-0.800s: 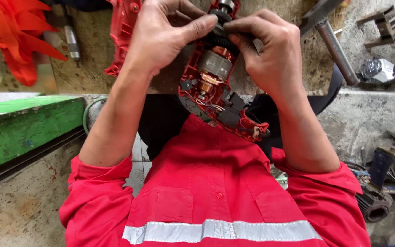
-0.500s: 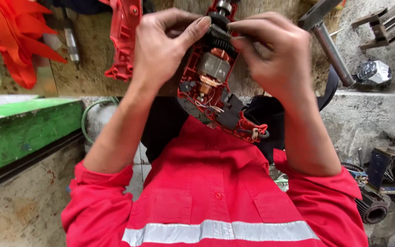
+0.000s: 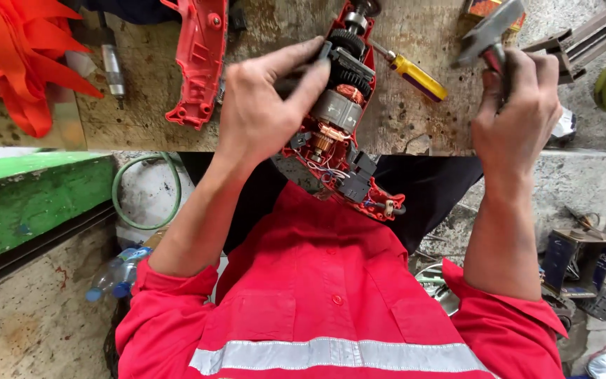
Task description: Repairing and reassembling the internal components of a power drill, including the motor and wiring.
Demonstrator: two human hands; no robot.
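Observation:
My left hand (image 3: 268, 105) grips an opened red power tool (image 3: 334, 119) at its upper part, thumb across the black gear end. The tool's copper-wound motor, wires and switch lie bare in one housing half, tilted over the workbench edge toward my lap. Off to the right, my right hand (image 3: 517, 112) is closed around the handle of a metal hammer (image 3: 489, 31), whose head points up and left. That hand is clear of the tool. A yellow-handled screwdriver (image 3: 419, 76) lies on the bench between the two hands.
The other red housing half (image 3: 198, 63) lies on the stained workbench (image 3: 401, 130) left of my left hand. An orange plastic fan (image 3: 22, 56) sits far left. Below are a green beam (image 3: 29, 203), a green hose (image 3: 142, 203), a plastic bottle (image 3: 113, 270) and metal parts (image 3: 583, 267).
My right hand has left the tool, moved right and closed on the hammer. My left hand keeps holding the tool, which now sits uncovered.

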